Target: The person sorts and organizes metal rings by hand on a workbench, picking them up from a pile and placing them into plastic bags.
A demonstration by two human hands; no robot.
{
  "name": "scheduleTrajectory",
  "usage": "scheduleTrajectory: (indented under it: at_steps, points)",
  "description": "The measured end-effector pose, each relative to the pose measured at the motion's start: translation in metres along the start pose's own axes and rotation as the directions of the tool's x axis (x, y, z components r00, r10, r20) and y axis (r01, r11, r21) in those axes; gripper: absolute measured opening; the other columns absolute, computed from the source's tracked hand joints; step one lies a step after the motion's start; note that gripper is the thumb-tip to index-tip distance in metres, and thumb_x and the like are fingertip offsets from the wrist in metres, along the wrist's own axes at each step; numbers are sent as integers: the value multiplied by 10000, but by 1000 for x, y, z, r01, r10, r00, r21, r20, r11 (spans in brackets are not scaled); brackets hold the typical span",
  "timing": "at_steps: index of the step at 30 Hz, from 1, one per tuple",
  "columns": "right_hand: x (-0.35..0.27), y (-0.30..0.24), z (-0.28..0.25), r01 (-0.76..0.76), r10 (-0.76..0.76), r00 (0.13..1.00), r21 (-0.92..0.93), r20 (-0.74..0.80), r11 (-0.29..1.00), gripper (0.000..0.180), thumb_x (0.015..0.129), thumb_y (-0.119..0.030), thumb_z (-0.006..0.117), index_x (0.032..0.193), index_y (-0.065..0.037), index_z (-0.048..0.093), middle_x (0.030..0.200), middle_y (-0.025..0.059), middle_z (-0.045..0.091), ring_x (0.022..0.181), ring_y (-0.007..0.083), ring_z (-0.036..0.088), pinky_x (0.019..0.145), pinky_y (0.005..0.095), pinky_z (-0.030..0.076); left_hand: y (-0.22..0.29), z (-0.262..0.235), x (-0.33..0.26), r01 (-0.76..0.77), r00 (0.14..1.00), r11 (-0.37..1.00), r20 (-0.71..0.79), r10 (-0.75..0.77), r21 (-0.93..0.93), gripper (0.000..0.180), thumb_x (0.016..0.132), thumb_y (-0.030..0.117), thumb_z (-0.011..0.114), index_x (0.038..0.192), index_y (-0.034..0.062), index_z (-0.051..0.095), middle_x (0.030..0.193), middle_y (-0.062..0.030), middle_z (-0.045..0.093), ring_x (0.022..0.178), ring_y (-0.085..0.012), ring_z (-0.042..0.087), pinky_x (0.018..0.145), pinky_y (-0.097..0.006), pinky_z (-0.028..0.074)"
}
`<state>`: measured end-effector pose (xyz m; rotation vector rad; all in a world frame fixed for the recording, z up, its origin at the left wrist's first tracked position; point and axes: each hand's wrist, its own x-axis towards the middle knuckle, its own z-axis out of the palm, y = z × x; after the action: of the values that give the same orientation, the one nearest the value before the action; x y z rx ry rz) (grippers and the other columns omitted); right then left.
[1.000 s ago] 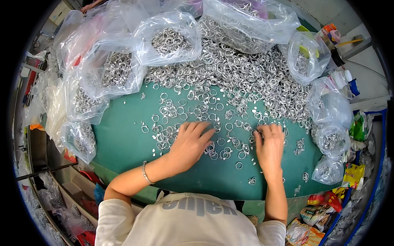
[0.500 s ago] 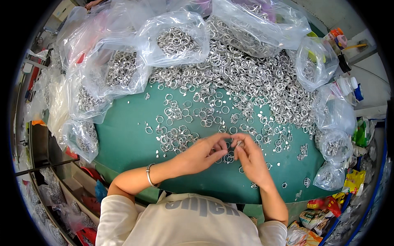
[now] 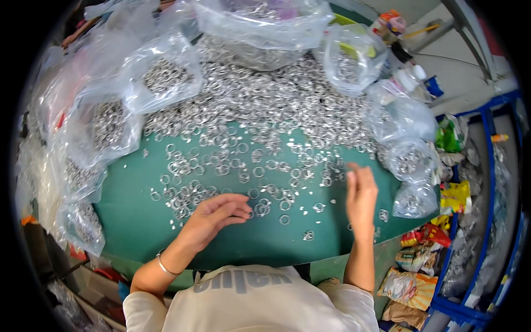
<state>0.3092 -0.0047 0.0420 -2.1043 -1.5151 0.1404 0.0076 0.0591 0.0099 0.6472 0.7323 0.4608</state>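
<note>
Many small silver metal rings lie on the green tabletop [image 3: 265, 243]. My left hand [image 3: 218, 214] is over the middle of the table, its fingers curled together beside a few loose rings [image 3: 261, 208]. Whatever may be between its fingertips is too small to make out. Farther right, my right hand [image 3: 362, 196] is raised over the table with its fingers stretched out and pointing away from me. No ring shows in it. A small cluster of rings [image 3: 332, 171] lies just left of its fingertips. More rings are scattered to the left [image 3: 188, 196].
A large heap of rings [image 3: 265, 105] fills the far side. Clear plastic bags of rings [image 3: 166, 74] line the far and left edges, with more bags [image 3: 415, 199] on the right. A blue-framed shelf [image 3: 487, 221] and colourful packets [image 3: 409, 285] stand beyond the right edge.
My hands have parted: the right has moved right, away from the left, and its fingers have straightened. The left remains near the middle rings. The whole view has shifted and turned.
</note>
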Motion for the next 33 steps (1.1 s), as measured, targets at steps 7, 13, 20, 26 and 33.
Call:
scheduleTrajectory:
  at_steps: [7, 13, 20, 26, 33]
  points:
    - [22, 145, -60, -208, -128, 894, -649, -430, 732, 230, 877, -75, 557, 1088, 14, 570, 1008, 187, 573, 861, 334, 568, 780, 404, 447, 4, 10, 7, -63, 998, 986, -16, 66, 154, 248, 931, 109, 508, 1130, -29, 563, 983, -96, 618, 907, -158, 594, 822, -278, 487]
    - [4, 19, -19, 42, -45, 998, 72, 33, 997, 140, 779, -14, 633, 917, 13, 637, 931, 162, 628, 848, 324, 596, 762, 381, 467, -4, 1, 8, -325, 901, 604, 45, 430, 728, 265, 882, 35, 559, 1144, -5, 566, 973, -78, 600, 898, -150, 583, 793, -269, 468]
    - [8, -26, 51, 345, -338, 937, -93, 86, 934, 162, 738, -76, 681, 883, -14, 644, 881, 63, 535, 838, 254, 484, 741, 359, 374, 8, 12, 54, -241, 757, -100, 252, 603, 965, 319, 777, 38, 648, 1087, 53, 572, 1004, -101, 547, 943, -290, 502, 806, -373, 374]
    - [11, -9, 58, 419, -410, 907, -127, 92, 899, 127, 722, -51, 668, 845, -35, 642, 929, 58, 512, 850, 232, 467, 719, 351, 352, 0, 9, 76, -274, 728, -185, 329, 602, 944, 255, 758, 143, 698, 986, 70, 609, 935, -54, 532, 885, -237, 495, 761, -370, 322]
    - [13, -16, 58, 480, -444, 874, -205, 197, 853, 179, 709, -51, 640, 888, -62, 645, 985, 65, 511, 893, 234, 467, 769, 361, 359, 2, 13, 84, -296, 771, -229, 374, 515, 927, 278, 754, 111, 694, 1010, 63, 594, 934, -69, 530, 865, -258, 511, 767, -375, 364]
